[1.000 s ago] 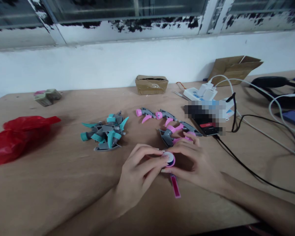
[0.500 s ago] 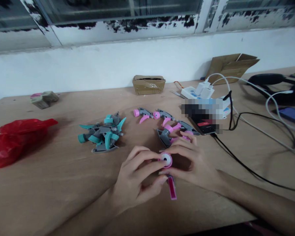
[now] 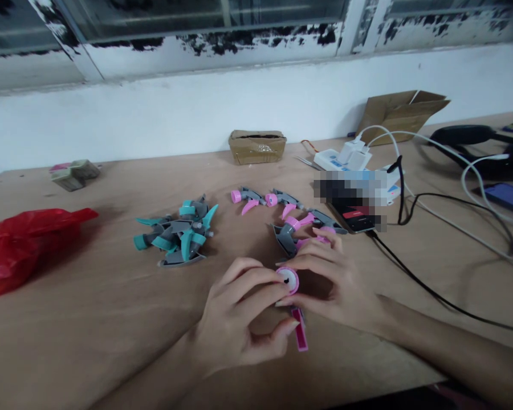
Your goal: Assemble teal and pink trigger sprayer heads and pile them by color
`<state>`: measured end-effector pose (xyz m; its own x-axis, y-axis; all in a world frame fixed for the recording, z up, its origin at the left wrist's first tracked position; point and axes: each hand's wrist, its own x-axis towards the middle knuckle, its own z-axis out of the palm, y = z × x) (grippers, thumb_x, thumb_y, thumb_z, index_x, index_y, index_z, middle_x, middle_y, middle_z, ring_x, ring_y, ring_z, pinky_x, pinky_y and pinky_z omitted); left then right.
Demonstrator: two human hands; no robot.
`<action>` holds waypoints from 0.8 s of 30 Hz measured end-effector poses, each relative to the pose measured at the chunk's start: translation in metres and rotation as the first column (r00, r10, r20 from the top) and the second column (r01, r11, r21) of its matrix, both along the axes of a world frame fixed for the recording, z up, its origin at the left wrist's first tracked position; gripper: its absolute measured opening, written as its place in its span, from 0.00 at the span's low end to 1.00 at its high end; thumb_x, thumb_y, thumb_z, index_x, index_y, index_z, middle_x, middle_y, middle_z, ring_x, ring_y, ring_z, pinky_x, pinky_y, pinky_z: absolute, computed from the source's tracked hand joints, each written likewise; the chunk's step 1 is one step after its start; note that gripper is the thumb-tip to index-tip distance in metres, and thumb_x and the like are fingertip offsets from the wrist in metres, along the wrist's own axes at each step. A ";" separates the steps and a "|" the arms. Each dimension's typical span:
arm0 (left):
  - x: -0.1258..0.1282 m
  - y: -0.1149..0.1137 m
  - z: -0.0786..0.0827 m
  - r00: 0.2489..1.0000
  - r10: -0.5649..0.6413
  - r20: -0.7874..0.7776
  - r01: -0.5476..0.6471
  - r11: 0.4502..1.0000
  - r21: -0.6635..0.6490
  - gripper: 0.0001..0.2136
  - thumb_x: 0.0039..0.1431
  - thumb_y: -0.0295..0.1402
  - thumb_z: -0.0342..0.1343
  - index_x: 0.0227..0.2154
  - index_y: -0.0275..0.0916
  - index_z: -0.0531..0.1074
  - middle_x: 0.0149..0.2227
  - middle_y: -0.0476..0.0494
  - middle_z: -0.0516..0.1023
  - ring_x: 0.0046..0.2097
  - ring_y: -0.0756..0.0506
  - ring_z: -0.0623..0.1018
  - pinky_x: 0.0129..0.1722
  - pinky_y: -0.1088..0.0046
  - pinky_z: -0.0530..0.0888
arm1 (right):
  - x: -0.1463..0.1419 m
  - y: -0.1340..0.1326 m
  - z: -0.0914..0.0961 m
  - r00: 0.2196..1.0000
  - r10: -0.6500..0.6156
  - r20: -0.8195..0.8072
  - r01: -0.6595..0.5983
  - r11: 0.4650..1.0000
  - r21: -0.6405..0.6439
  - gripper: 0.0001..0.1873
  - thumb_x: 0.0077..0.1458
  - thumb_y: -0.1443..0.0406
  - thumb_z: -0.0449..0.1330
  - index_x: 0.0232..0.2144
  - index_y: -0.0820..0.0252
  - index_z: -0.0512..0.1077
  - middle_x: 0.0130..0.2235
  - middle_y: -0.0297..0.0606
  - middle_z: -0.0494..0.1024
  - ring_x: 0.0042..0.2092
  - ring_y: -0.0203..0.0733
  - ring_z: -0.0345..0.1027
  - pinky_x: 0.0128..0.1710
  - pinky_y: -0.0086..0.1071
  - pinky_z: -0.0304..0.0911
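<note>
The pink trigger sprayer head (image 3: 298,315) is held over the near part of the desk (image 3: 111,319), right of centre, its round collar (image 3: 297,286) facing up. The collar is pinched between thumb and forefinger of the right hand (image 3: 337,282). The fingertips of the left hand (image 3: 237,313) are laid at the white disc (image 3: 290,279) inside it, the thumb spread apart, close to the pink lever (image 3: 301,339). Light, stiff, rather slippery plastic is to be expected. The collar is judged the surest hold, since the lever may give if squeezed. The disc is probably thin and best pressed evenly; its seating cannot be told clearly, being partly covered by fingers.
</note>
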<state>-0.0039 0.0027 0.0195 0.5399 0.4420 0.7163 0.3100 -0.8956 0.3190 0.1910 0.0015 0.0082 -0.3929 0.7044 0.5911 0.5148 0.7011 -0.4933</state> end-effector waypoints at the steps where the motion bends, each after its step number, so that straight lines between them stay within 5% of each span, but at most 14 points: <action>1: 0.000 -0.001 0.000 1.000 0.003 -0.002 -0.003 1.000 -0.003 0.12 0.48 0.31 0.58 0.38 0.35 0.73 0.38 0.42 0.77 0.39 0.45 0.72 0.38 0.66 0.74 | 0.000 0.000 0.000 1.000 0.002 0.004 -0.002 1.000 -0.003 0.12 0.48 0.60 0.64 0.37 0.55 0.71 0.33 0.30 0.76 0.38 0.38 0.69 0.50 0.44 0.48; 24: 0.007 -0.005 0.000 0.997 0.030 -0.074 -0.042 0.984 -0.175 0.10 0.46 0.30 0.59 0.35 0.37 0.72 0.37 0.42 0.73 0.38 0.46 0.70 0.35 0.68 0.74 | -0.005 -0.003 -0.011 0.998 -0.026 -0.061 0.027 1.000 0.005 0.12 0.46 0.58 0.65 0.33 0.56 0.72 0.29 0.31 0.75 0.34 0.39 0.68 0.48 0.44 0.53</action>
<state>0.0028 -0.0023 0.0195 0.5679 0.5776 0.5863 0.3683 -0.8154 0.4466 0.1862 -0.0016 -0.0027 -0.3373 0.7104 0.6177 0.5024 0.6907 -0.5201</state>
